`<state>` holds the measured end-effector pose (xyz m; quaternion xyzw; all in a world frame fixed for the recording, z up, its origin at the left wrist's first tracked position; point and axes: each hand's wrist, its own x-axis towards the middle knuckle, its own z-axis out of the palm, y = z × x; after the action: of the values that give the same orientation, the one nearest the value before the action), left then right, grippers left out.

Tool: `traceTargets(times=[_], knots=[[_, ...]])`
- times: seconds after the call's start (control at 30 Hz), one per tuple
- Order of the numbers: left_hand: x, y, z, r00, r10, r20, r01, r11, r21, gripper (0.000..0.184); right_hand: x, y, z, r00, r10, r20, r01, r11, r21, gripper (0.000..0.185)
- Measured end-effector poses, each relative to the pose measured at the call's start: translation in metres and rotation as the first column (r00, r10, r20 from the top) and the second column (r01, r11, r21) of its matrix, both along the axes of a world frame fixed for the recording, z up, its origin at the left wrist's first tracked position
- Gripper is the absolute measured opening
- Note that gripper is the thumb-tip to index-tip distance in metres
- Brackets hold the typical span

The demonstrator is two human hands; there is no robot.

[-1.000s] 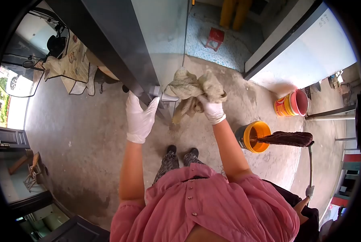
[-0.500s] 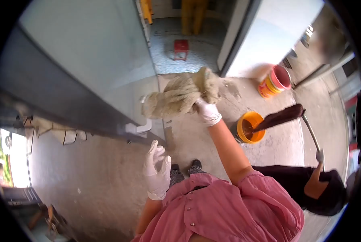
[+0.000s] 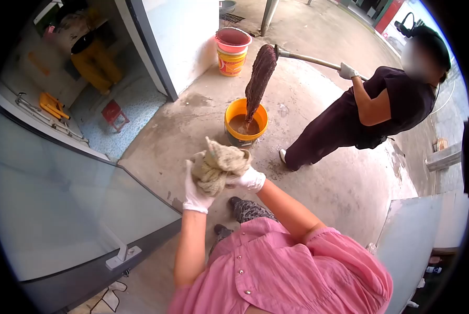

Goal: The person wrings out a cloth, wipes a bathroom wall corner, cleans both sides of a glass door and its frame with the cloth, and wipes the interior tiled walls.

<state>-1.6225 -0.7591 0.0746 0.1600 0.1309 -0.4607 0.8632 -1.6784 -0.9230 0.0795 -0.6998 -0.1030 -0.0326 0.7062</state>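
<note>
A bunched beige-grey cloth (image 3: 220,163) is held between my two white-gloved hands in front of my body. My left hand (image 3: 195,191) grips it from the left side, and my right hand (image 3: 249,179) is closed on its lower right part. Just beyond the cloth stands a yellow bucket (image 3: 231,112) with brown, murky water in it. A dark mop head (image 3: 260,76) hangs over this bucket, its lower tip in the water. The mop's pole (image 3: 310,59) is in the gloved hand of another person (image 3: 368,104) at the right.
A pink-rimmed bucket (image 3: 231,60) stands by the white wall. On the left is a glass door (image 3: 62,193) with a handle (image 3: 122,255). Past the doorway are a red stool (image 3: 114,116) and someone in yellow trousers (image 3: 96,65).
The view has swung right, from the door toward the buckets and the person with the mop. My left hand, empty before, now holds the cloth together with my right hand.
</note>
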Motion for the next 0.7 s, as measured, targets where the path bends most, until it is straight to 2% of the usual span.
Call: traceTargets(times=[0.03,0.07,0.1,0.13,0.17,0.2,0.23,0.27,0.3,0.33,0.37,0.43,0.47,0.5,0.57,0.6,0.63,0.67,0.7], knots=[[0.011,-0.021,-0.015,0.991,-0.080,-0.109,0.069,0.993,-0.099,0.061,0.000,-0.017,-0.006,0.998,-0.065,0.026,0.061,0.989,0.133,0.081],[0.014,-0.044,-0.009,0.944,-0.131,-0.302,0.048,0.963,-0.265,0.049,-0.003,-0.028,-0.005,0.991,-0.087,-0.106,0.132,0.816,0.564,0.074],[0.011,-0.070,0.019,0.977,-0.078,-0.199,0.085,0.996,0.029,0.042,0.000,-0.049,0.002,0.974,-0.050,-0.221,0.187,0.727,0.661,0.065],[0.019,-0.091,0.000,0.990,-0.053,-0.129,0.070,0.989,0.134,0.040,0.003,-0.070,0.008,0.945,-0.010,-0.328,0.264,0.618,0.741,0.057],[0.030,-0.113,-0.025,0.998,-0.037,-0.058,0.050,0.971,0.233,0.039,0.013,-0.094,-0.009,0.933,0.042,-0.357,0.295,0.477,0.828,0.051],[0.042,-0.137,-0.034,0.999,0.003,-0.052,0.012,0.954,0.299,0.033,0.023,-0.113,-0.022,0.932,0.043,-0.359,0.297,0.476,0.828,0.051],[0.052,-0.160,-0.041,0.999,0.008,-0.051,0.007,0.955,0.297,0.033,0.035,-0.135,-0.034,0.908,-0.115,-0.402,0.405,0.478,0.779,0.046],[0.062,-0.182,-0.049,0.996,0.087,0.021,-0.087,0.900,0.428,0.029,0.048,-0.159,-0.047,0.860,-0.269,-0.434,0.511,0.460,0.727,0.040],[0.077,-0.208,-0.056,0.982,0.157,0.108,-0.190,0.822,0.536,0.026,0.061,-0.181,-0.058,0.833,-0.378,-0.404,0.552,0.517,0.655,0.038],[0.092,-0.229,-0.084,0.974,0.150,0.171,-0.225,0.755,0.616,0.030,0.075,-0.205,-0.076,0.809,-0.422,-0.409,0.586,0.526,0.617,0.038],[0.096,-0.239,-0.082,0.978,0.143,0.151,-0.207,0.743,0.637,0.030,0.076,-0.215,-0.087,0.773,-0.465,-0.431,0.633,0.521,0.573,0.038],[0.110,-0.265,-0.074,0.957,0.093,0.274,-0.265,0.667,0.696,0.036,0.084,-0.246,-0.091,0.693,-0.515,-0.505,0.719,0.541,0.435,0.039],[0.122,-0.276,-0.088,0.940,0.107,0.323,-0.298,0.717,0.630,0.045,0.093,-0.254,-0.084,0.655,-0.596,-0.464,0.755,0.527,0.390,0.033],[0.128,-0.284,-0.104,0.945,0.109,0.310,-0.292,0.712,0.639,0.045,0.100,-0.264,-0.079,0.651,-0.590,-0.477,0.759,0.527,0.382,0.033],[0.135,-0.302,-0.044,0.994,0.050,-0.096,0.008,0.850,0.527,0.064,0.110,-0.282,-0.072,0.672,-0.572,-0.470,0.729,0.624,0.282,0.026],[0.134,-0.310,-0.030,0.983,-0.005,-0.184,0.107,0.829,0.549,0.072,0.116,-0.285,-0.070,0.657,-0.608,-0.446,0.731,0.658,0.179,0.021],[0.135,-0.318,-0.023,0.962,-0.058,-0.269,0.205,0.802,0.561,0.080,0.121,-0.289,-0.061,0.712,-0.582,-0.393,0.665,0.738,0.111,0.025],[0.137,-0.321,-0.048,0.967,-0.124,-0.223,0.191,0.931,0.310,0.084,0.122,-0.296,-0.064,0.781,-0.622,-0.058,0.614,0.781,-0.117,0.027],[0.143,-0.323,-0.057,0.947,-0.235,-0.218,0.265,0.956,0.122,0.073,0.122,-0.300,-0.067,0.805,-0.526,0.274,0.593,0.728,-0.344,0.030]])
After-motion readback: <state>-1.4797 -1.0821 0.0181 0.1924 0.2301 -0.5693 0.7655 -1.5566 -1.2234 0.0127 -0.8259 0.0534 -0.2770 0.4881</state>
